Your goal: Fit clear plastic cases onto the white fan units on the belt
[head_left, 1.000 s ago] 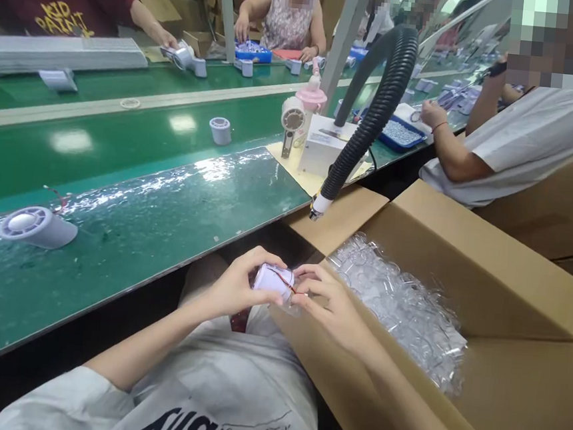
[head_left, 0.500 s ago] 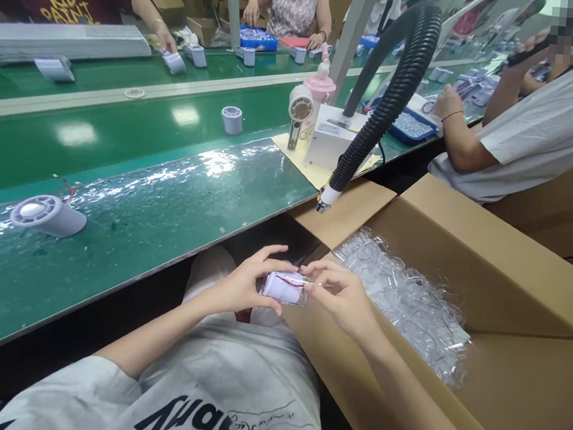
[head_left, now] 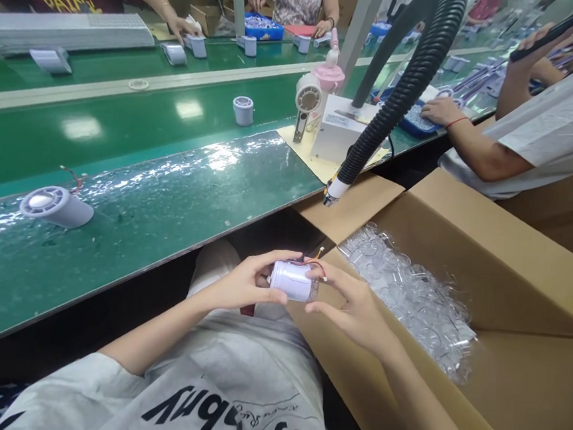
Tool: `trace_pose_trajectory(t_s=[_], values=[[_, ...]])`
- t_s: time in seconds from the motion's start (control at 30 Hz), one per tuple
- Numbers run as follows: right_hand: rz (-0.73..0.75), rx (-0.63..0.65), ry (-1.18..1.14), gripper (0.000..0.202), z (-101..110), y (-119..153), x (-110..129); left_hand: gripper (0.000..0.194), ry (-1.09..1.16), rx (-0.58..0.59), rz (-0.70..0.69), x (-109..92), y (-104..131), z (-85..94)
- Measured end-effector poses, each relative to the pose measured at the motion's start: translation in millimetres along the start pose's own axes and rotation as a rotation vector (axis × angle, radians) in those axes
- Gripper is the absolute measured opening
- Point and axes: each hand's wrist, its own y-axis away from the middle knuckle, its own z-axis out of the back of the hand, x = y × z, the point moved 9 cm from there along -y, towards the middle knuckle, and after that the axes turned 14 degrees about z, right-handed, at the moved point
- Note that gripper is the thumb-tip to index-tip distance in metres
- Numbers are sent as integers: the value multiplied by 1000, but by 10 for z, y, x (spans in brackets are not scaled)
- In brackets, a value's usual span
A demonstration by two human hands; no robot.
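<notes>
A pale lilac, cylindrical fan housing (head_left: 290,282) is held over my lap, lying on its side. Thin red, yellow and black wires with small white connectors stick up along its top edge. My left hand (head_left: 248,282) wraps the left end, thumb below and fingers above. At the right end, where a clear plastic edge shows, my right hand (head_left: 353,304) grips with thumb and fingers. A similar fan housing (head_left: 59,207), with a round grille and wires, lies on the green bench (head_left: 167,198) to the left.
An open cardboard box (head_left: 519,356) at my right holds many clear plastic pieces (head_left: 409,299). A black flexible hose (head_left: 403,85) hangs over its corner. A handheld fan (head_left: 306,106) stands near a white device (head_left: 339,129). Co-workers sit across and at right.
The fan housing has turned in my hands: its wires moved from the front face to the top edge. My right fingers have spread around its right end.
</notes>
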Motion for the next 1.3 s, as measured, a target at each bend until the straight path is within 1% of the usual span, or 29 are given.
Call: trace_pose_trajectory(t_s=[0.13, 0.27, 0.4, 0.57, 0.7, 0.83, 1.0, 1.1, 1.3], values=[[-68, -10, -111, 37, -9, 24, -37, 77, -98, -2, -112, -109, 76, -19], [-171, -10, -240, 36, -57, 45, -86, 79, -138, 2, -145, -122, 116, -32], [-243, -28, -391, 36, -102, 62, -114, 80, -184, 4, -185, -146, 147, -37], [-309, -44, -448, 34, -119, 101, -164, 80, -219, -16, -239, -189, 171, -32], [-348, -35, -503, 34, -170, 116, -200, 80, -229, -22, -255, -199, 182, -36], [-385, -43, -562, 38, -227, 126, -245, 80, -221, -25, -229, -175, 179, -30], [-466, -70, -599, 42, -290, 185, -342, 80, -227, -28, -242, -183, 188, -30], [-505, -94, -679, 43, -349, 209, -373, 80, -233, -21, -252, -194, 189, -39], [-649, -78, -761, 48, -504, 262, -416, 80, -245, -12, -302, -212, 198, -59]])
